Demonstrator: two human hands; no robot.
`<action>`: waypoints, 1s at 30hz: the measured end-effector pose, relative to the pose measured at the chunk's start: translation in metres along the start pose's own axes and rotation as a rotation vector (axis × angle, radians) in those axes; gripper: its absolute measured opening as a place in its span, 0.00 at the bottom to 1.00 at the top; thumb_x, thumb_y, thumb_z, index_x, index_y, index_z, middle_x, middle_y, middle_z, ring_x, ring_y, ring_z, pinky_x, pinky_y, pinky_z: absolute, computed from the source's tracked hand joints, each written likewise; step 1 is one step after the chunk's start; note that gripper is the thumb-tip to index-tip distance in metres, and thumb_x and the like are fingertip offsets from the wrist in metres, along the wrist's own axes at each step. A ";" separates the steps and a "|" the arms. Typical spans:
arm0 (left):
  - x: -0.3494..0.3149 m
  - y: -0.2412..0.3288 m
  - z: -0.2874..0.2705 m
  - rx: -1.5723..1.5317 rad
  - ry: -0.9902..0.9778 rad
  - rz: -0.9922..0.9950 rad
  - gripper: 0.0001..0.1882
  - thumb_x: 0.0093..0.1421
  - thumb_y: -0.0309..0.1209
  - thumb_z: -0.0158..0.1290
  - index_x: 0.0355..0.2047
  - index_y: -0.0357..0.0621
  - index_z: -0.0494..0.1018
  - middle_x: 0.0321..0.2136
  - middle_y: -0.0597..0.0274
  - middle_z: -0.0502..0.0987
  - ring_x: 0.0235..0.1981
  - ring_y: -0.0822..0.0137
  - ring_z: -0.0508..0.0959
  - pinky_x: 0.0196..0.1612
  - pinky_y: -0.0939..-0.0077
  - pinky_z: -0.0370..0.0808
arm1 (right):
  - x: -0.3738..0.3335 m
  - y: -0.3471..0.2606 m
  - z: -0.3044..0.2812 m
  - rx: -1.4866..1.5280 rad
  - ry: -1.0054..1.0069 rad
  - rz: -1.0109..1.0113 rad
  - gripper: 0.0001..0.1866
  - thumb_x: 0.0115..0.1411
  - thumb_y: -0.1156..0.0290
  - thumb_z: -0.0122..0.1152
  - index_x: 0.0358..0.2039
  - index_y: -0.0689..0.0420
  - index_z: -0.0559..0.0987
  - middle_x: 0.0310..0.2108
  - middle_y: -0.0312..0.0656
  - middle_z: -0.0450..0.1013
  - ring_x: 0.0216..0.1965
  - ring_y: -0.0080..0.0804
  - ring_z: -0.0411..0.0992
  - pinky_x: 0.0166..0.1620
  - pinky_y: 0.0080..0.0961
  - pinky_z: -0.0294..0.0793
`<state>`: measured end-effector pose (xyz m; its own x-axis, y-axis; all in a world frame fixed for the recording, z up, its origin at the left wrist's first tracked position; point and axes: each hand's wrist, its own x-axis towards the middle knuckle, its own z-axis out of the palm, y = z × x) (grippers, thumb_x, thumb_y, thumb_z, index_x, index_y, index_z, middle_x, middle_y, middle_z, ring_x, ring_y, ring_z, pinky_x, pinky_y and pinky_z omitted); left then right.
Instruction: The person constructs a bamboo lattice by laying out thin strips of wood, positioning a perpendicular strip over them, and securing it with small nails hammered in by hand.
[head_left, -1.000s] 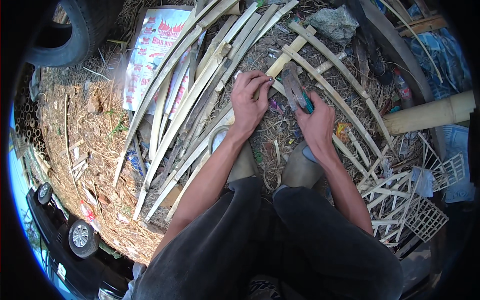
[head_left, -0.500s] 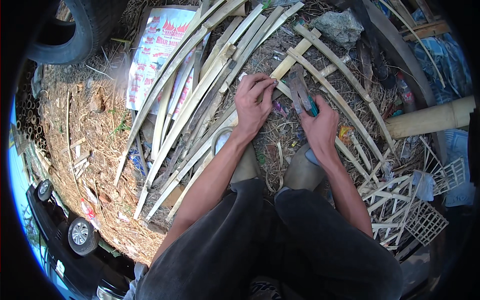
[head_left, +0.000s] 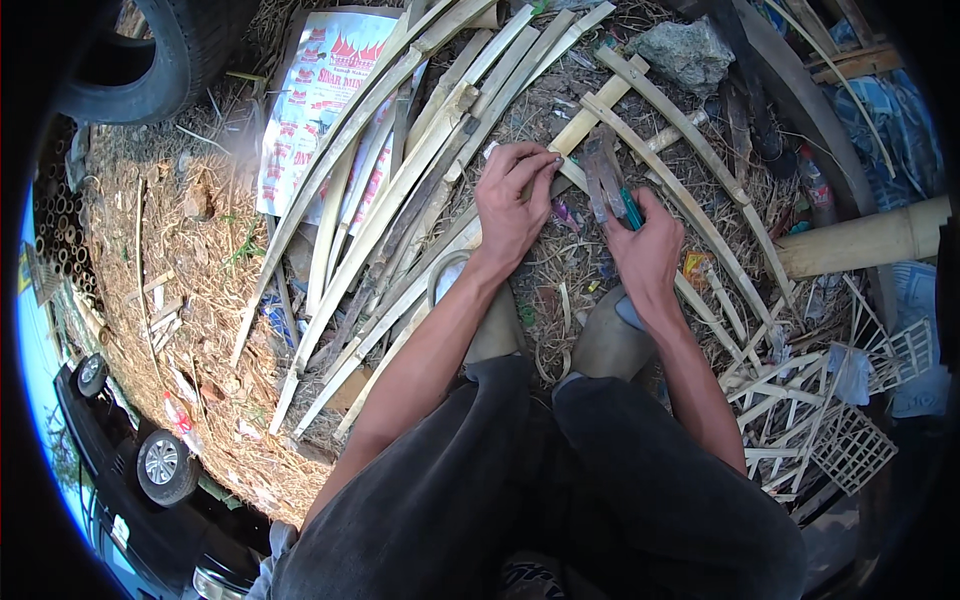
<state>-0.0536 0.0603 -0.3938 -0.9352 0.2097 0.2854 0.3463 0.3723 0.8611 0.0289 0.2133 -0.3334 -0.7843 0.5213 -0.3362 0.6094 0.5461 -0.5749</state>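
Note:
My left hand (head_left: 515,205) is closed in a pinch at the lower end of a pale bamboo slat (head_left: 592,115); what lies between the fingertips is too small to make out. A small white tip (head_left: 490,150) shows beside its knuckles. My right hand (head_left: 645,245) is closed around a slim teal-handled tool (head_left: 631,208), whose working end I cannot make out. Next to that tool, a worn grey-brown forked piece (head_left: 602,172) stands between the hands. Long split bamboo strips (head_left: 375,225) lie to the left, and two curved strips (head_left: 690,195) run down the right.
A grey rock (head_left: 682,55) lies at the far right, near a thick bamboo pole (head_left: 865,238). Woven bamboo lattice pieces (head_left: 850,445) are heaped at the right. A tire (head_left: 185,70) and a printed sack (head_left: 310,110) lie far left. Shavings (head_left: 200,300) cover the ground.
The teal-handled tool now stands more upright and shows more above my right fingers, which have shifted slightly. My left hand keeps its pinch. The whole view has shifted a little.

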 end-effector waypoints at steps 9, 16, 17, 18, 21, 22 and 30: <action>0.001 -0.001 0.003 -0.003 -0.017 -0.016 0.08 0.55 0.19 0.65 0.36 0.40 0.84 0.36 0.58 0.81 0.37 0.60 0.82 0.41 0.69 0.78 | -0.009 -0.007 -0.016 0.043 0.281 -0.362 0.19 0.54 0.66 0.75 0.41 0.63 0.79 0.28 0.55 0.78 0.29 0.59 0.77 0.35 0.44 0.74; 0.000 -0.003 -0.002 -0.029 -0.012 -0.039 0.08 0.54 0.19 0.64 0.36 0.38 0.84 0.37 0.57 0.81 0.38 0.59 0.82 0.43 0.70 0.78 | -0.022 -0.043 -0.046 0.130 -0.172 -0.207 0.19 0.69 0.61 0.60 0.47 0.68 0.78 0.30 0.61 0.78 0.30 0.62 0.78 0.34 0.45 0.75; 0.000 -0.003 -0.002 -0.027 -0.005 -0.044 0.08 0.54 0.18 0.63 0.36 0.38 0.84 0.37 0.57 0.82 0.39 0.59 0.82 0.43 0.70 0.79 | -0.022 -0.050 -0.048 0.054 -0.300 -0.054 0.21 0.72 0.58 0.55 0.48 0.67 0.78 0.29 0.62 0.78 0.30 0.63 0.78 0.33 0.46 0.74; -0.001 -0.002 0.000 -0.032 0.000 -0.051 0.09 0.54 0.18 0.63 0.36 0.38 0.84 0.38 0.56 0.82 0.39 0.59 0.82 0.43 0.69 0.79 | -0.023 -0.046 -0.043 0.052 -0.300 -0.055 0.21 0.72 0.58 0.55 0.48 0.67 0.78 0.29 0.62 0.78 0.30 0.63 0.78 0.33 0.46 0.74; 0.000 -0.002 0.000 -0.042 -0.006 -0.063 0.09 0.54 0.17 0.62 0.35 0.38 0.84 0.38 0.56 0.82 0.39 0.59 0.83 0.44 0.69 0.79 | -0.026 -0.038 -0.033 0.231 0.003 -0.469 0.25 0.75 0.53 0.50 0.52 0.67 0.78 0.23 0.62 0.75 0.27 0.63 0.77 0.31 0.49 0.72; 0.000 -0.003 0.000 -0.041 -0.015 -0.065 0.08 0.53 0.18 0.62 0.35 0.38 0.84 0.37 0.56 0.82 0.39 0.59 0.83 0.44 0.69 0.79 | -0.024 -0.044 -0.038 0.087 -0.171 -0.220 0.26 0.75 0.53 0.50 0.54 0.66 0.77 0.22 0.62 0.74 0.26 0.64 0.77 0.31 0.48 0.72; 0.000 -0.002 0.000 -0.052 0.006 -0.063 0.07 0.53 0.19 0.63 0.34 0.39 0.84 0.37 0.57 0.82 0.38 0.58 0.82 0.43 0.67 0.79 | -0.037 -0.040 -0.038 0.172 -0.102 -0.224 0.25 0.75 0.54 0.51 0.52 0.67 0.78 0.20 0.62 0.72 0.24 0.62 0.75 0.30 0.47 0.71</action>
<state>-0.0544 0.0594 -0.3959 -0.9556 0.1816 0.2320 0.2821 0.3371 0.8982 0.0378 0.1968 -0.2699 -0.9098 0.3272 -0.2552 0.3983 0.5163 -0.7581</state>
